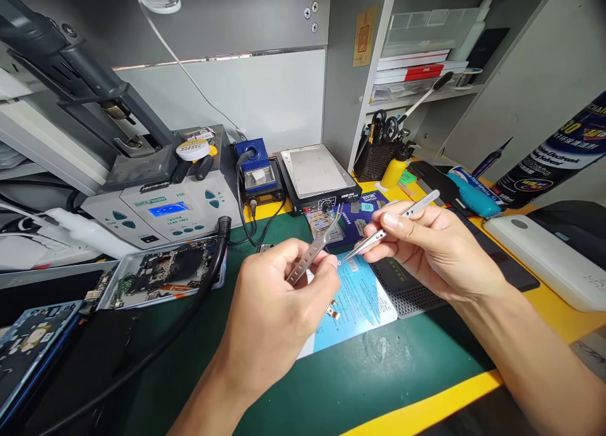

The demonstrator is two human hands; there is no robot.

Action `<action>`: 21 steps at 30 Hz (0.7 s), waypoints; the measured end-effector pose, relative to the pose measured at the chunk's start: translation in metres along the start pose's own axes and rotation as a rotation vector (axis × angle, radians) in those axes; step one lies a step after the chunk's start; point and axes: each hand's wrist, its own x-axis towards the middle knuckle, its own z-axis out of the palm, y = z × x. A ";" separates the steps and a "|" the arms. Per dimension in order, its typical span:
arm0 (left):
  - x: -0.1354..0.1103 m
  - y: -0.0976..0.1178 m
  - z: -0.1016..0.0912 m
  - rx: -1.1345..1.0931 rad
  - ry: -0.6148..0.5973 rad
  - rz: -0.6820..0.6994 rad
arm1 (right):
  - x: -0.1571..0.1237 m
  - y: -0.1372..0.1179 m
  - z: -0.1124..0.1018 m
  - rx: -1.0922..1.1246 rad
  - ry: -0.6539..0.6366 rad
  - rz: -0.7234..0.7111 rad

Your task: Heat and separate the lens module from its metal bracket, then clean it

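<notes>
My left hand point(284, 310) is closed around a pair of curved tweezers point(307, 259), whose bent tips point up and away. Its thumb and forefinger also pinch a tiny piece point(339, 262) too small to make out. My right hand point(421, 247) grips straight tweezers point(379, 235) like a pen, and their points are right by that tiny piece; whether they touch it I cannot tell. Below the hands lies a light-blue printed sheet point(364, 310). A small metallic part with copper-coloured areas point(333, 311) rests on it, partly hidden by my left hand.
A hot-air station point(165, 215) with a lit display stands back left, its black hose point(199, 291) crossing the green mat point(379, 366). Opened phones point(165, 269) lie at left. Behind are a blue soldering station point(258, 171) and a flat heating plate point(317, 171). A spray can point(544, 158) stands right.
</notes>
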 end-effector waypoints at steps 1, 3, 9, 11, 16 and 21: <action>0.000 0.000 0.000 -0.006 0.004 -0.007 | 0.000 0.001 0.000 -0.008 0.000 -0.002; 0.001 0.000 0.000 -0.018 0.012 -0.024 | 0.002 0.003 0.000 -0.026 -0.008 -0.019; -0.002 0.003 0.000 -0.053 0.031 -0.028 | 0.001 0.007 0.001 -0.055 -0.037 -0.089; -0.002 0.003 0.000 -0.049 0.033 -0.025 | 0.000 0.007 0.001 -0.057 -0.039 -0.096; 0.000 0.003 0.000 -0.044 0.037 -0.023 | 0.000 0.007 0.002 -0.067 -0.042 -0.101; -0.001 0.002 -0.001 -0.020 0.036 -0.017 | 0.000 0.007 0.004 -0.065 -0.042 -0.122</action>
